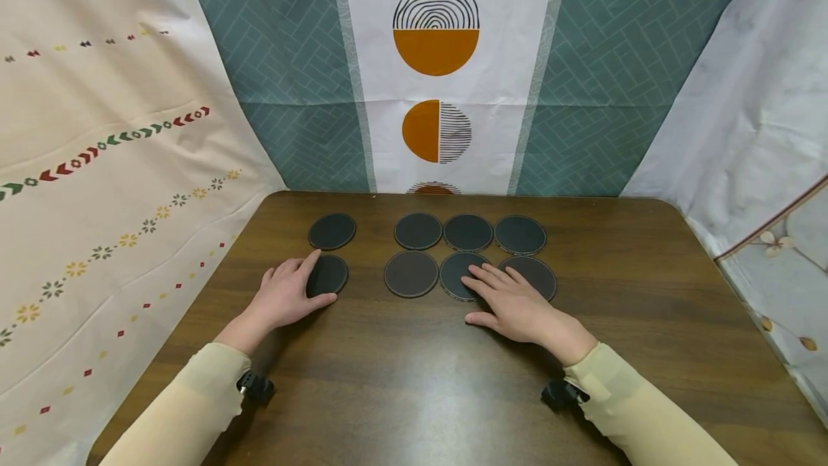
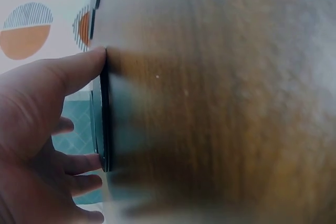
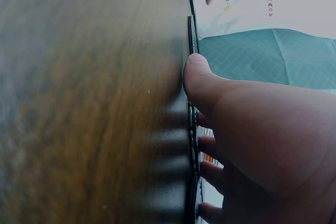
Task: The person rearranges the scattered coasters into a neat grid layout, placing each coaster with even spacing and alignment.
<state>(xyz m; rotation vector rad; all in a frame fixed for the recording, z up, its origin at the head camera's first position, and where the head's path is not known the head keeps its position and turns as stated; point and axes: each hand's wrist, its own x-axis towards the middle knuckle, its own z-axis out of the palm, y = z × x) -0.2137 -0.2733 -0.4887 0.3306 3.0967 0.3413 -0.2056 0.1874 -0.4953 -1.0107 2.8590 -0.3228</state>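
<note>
My left hand (image 1: 284,292) spans a round black coaster (image 1: 328,276) on the table, thumb at its near edge and index finger at its far edge. In the left wrist view the thumb (image 2: 84,69) meets one end of the thin disc, and another fingertip is at the opposite end. My right hand (image 1: 514,304) lies spread with fingers nearly straight. Its fingertips rest over a dark coaster (image 1: 458,275) and the neighbouring coaster (image 1: 540,275), covering part of both. Seen edge-on in the right wrist view, the coasters (image 3: 192,32) lie flat beyond the thumb.
Just behind the left hand's disc lies another coaster (image 1: 333,231). Three coasters, among them a middle one (image 1: 468,233), form a back row; a brownish one (image 1: 411,274) lies left of the right hand. Patterned cloths (image 1: 291,78) hang behind the brown wooden table (image 1: 401,380).
</note>
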